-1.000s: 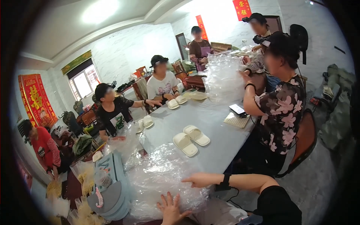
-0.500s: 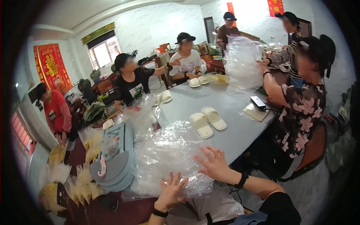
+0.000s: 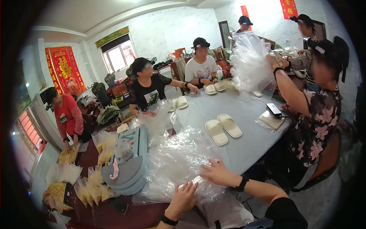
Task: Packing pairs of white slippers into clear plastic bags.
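In front of me a wide pile of clear plastic bags point(image 3: 171, 160) lies over the near end of the table. My left hand point(image 3: 183, 195) rests at its near edge, fingers outstretched and holding nothing. My right hand point(image 3: 221, 173) lies palm down on the pile's right side with its fingers spread, also holding nothing. Just beyond the bags is a pair of cream slippers point(image 3: 223, 129), side by side on the grey tabletop point(image 3: 194, 114). To the left of the pile stands a light-blue machine point(image 3: 127, 164) with a clear jar point(image 3: 124, 151) on it.
Farther left, bags of yellow pieces point(image 3: 89, 189) stand beside a dark phone point(image 3: 120, 206). Across the table are more cream slippers point(image 3: 213, 88). At right, a co-worker holds up clear bags point(image 3: 249, 61); near them lie a lit phone point(image 3: 273, 110) and a beige pad point(image 3: 271, 121). Other people surround the table.
My right hand has come down onto the bags, and my left hand has flattened. The right-hand co-worker's bags have been lifted and tilted. A person across has lowered a pointing arm toward the table.
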Demonstrator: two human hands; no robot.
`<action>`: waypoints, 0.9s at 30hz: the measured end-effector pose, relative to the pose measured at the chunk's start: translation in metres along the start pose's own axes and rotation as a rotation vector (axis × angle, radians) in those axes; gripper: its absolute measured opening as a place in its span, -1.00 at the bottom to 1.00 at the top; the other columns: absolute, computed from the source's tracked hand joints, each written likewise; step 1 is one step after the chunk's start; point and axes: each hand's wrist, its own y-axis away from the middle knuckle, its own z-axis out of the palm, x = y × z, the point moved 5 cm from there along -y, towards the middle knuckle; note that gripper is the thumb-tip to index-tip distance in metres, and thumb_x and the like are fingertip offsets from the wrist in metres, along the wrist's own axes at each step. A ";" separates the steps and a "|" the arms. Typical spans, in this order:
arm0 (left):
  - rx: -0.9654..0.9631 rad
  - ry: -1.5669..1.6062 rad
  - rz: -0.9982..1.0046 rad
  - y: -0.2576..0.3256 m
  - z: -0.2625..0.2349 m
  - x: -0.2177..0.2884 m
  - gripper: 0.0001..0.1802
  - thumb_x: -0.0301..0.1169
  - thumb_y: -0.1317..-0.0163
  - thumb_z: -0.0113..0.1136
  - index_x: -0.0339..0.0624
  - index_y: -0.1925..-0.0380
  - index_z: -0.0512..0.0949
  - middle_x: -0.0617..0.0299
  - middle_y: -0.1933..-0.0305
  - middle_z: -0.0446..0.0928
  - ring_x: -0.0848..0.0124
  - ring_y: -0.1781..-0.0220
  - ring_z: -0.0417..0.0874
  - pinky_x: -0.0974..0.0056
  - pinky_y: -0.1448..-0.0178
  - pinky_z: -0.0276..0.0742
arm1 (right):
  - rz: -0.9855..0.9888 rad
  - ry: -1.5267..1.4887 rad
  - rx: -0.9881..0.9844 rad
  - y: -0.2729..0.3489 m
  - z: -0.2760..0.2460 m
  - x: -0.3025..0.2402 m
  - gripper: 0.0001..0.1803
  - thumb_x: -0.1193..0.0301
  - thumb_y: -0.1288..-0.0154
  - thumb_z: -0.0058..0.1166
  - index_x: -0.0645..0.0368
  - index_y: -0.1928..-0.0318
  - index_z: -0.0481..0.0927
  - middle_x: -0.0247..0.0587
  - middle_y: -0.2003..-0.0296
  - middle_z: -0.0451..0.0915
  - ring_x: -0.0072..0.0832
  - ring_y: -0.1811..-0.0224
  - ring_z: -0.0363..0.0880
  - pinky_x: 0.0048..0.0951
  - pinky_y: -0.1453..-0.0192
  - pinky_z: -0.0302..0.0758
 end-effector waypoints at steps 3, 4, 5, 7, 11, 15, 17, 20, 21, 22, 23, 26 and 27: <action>0.034 -0.111 0.006 -0.001 -0.011 0.010 -0.15 -0.24 -0.14 0.36 -0.02 -0.45 0.24 -0.02 -0.41 0.39 -0.02 -0.46 0.38 -0.38 -0.43 0.17 | 0.016 -0.001 0.094 0.010 -0.006 -0.002 -0.54 0.13 -0.35 0.17 -0.25 -0.25 0.57 -0.18 -0.38 0.40 0.18 -0.45 0.22 0.38 -0.30 0.24; 0.033 -0.145 0.013 -0.002 -0.014 0.012 -0.16 -0.28 -0.15 0.34 -0.01 -0.46 0.23 -0.01 -0.42 0.38 -0.03 -0.46 0.37 -0.41 -0.42 0.16 | 0.015 0.000 0.095 0.012 -0.006 -0.002 -0.54 0.13 -0.35 0.17 -0.25 -0.25 0.57 -0.18 -0.38 0.40 0.18 -0.45 0.22 0.38 -0.30 0.24; 0.032 -0.146 0.017 -0.004 -0.020 0.016 -0.16 -0.28 -0.15 0.34 -0.01 -0.46 0.23 -0.01 -0.42 0.38 -0.03 -0.46 0.37 -0.41 -0.42 0.16 | 0.024 -0.018 0.172 0.015 -0.009 -0.001 -0.53 0.15 -0.35 0.18 -0.22 -0.25 0.57 -0.19 -0.37 0.41 0.13 -0.43 0.24 0.33 -0.28 0.25; 0.059 -0.153 0.022 -0.008 -0.036 0.024 -0.17 -0.35 -0.14 0.30 0.01 -0.45 0.25 0.01 -0.42 0.38 -0.06 -0.47 0.36 -0.47 -0.38 0.16 | 0.037 -0.037 0.248 0.020 -0.012 -0.002 -0.53 0.16 -0.34 0.19 -0.18 -0.26 0.57 -0.20 -0.36 0.41 0.08 -0.42 0.27 0.28 -0.25 0.26; 0.012 -0.123 -0.061 -0.010 -0.025 0.010 -0.17 -0.39 -0.11 0.28 0.10 -0.45 0.27 0.02 -0.44 0.35 -0.10 -0.46 0.34 -0.53 -0.33 0.18 | 0.044 -0.002 0.227 0.030 -0.006 -0.010 -0.44 0.15 -0.30 0.23 -0.14 -0.30 0.51 -0.19 -0.37 0.40 -0.01 -0.41 0.29 0.17 -0.23 0.29; -0.057 -0.242 -0.074 -0.003 0.000 -0.003 -0.15 -0.44 -0.08 0.24 0.20 -0.45 0.27 0.01 -0.46 0.31 -0.15 -0.47 0.31 -0.55 -0.29 0.21 | 0.026 -0.066 0.295 0.034 -0.021 -0.016 -0.39 0.16 -0.29 0.26 -0.10 -0.33 0.47 -0.17 -0.35 0.41 -0.04 -0.39 0.31 0.02 -0.24 0.35; -0.073 -0.229 -0.076 -0.002 0.001 -0.002 -0.14 -0.45 -0.07 0.23 0.21 -0.45 0.27 0.00 -0.46 0.30 -0.16 -0.48 0.30 -0.56 -0.28 0.22 | -0.035 -0.142 0.328 0.035 -0.026 -0.016 -0.39 0.19 -0.29 0.24 -0.06 -0.34 0.46 -0.17 -0.34 0.42 -0.10 -0.37 0.35 -0.07 -0.24 0.37; -0.055 -0.190 -0.068 -0.008 0.002 -0.004 -0.13 -0.46 -0.06 0.23 0.20 -0.45 0.27 -0.01 -0.46 0.30 -0.17 -0.48 0.30 -0.56 -0.29 0.21 | -0.161 -0.226 0.302 0.041 -0.039 -0.020 -0.37 0.27 -0.28 0.21 0.03 -0.36 0.44 -0.17 -0.31 0.46 -0.23 -0.29 0.45 -0.24 -0.22 0.43; -0.043 -0.171 -0.072 -0.006 -0.003 -0.001 -0.13 -0.46 -0.05 0.24 0.20 -0.45 0.27 -0.01 -0.46 0.29 -0.17 -0.47 0.30 -0.56 -0.30 0.19 | -0.242 -0.228 0.260 0.047 -0.052 -0.031 -0.35 0.32 -0.26 0.19 0.07 -0.38 0.42 -0.18 -0.28 0.49 -0.29 -0.24 0.51 -0.32 -0.20 0.46; -0.031 -0.153 -0.073 -0.004 -0.009 0.003 -0.13 -0.46 -0.05 0.24 0.19 -0.45 0.27 0.00 -0.46 0.29 -0.17 -0.47 0.31 -0.56 -0.31 0.18 | -0.251 -0.224 0.266 0.053 -0.070 -0.038 -0.35 0.32 -0.26 0.19 0.07 -0.38 0.42 -0.18 -0.28 0.49 -0.29 -0.24 0.51 -0.32 -0.20 0.46; -0.030 -0.150 -0.076 -0.004 -0.010 0.002 -0.13 -0.46 -0.05 0.24 0.19 -0.45 0.27 0.00 -0.46 0.29 -0.17 -0.47 0.31 -0.56 -0.31 0.18 | -0.298 -0.200 0.264 0.058 -0.087 -0.047 -0.34 0.35 -0.23 0.18 0.09 -0.37 0.43 -0.19 -0.22 0.54 -0.33 -0.12 0.59 -0.35 -0.13 0.51; -0.015 -0.165 -0.064 -0.006 -0.005 -0.001 -0.16 -0.42 -0.09 0.22 0.17 -0.45 0.27 0.00 -0.46 0.29 -0.17 -0.45 0.33 -0.57 -0.33 0.14 | -0.422 -0.152 0.482 0.081 -0.153 -0.067 -0.45 0.47 -0.18 0.15 0.15 -0.25 0.57 -0.17 -0.07 0.67 -0.38 0.19 0.72 -0.46 0.14 0.61; -0.058 -0.154 -0.091 -0.008 0.002 -0.004 -0.21 -0.39 -0.10 0.20 0.18 -0.42 0.31 -0.03 -0.38 0.38 -0.14 -0.42 0.36 -0.56 -0.33 0.11 | -0.423 -0.183 0.644 0.090 -0.176 -0.067 -0.51 0.53 -0.16 0.19 0.19 -0.16 0.61 -0.12 0.00 0.70 -0.37 0.27 0.72 -0.47 0.23 0.61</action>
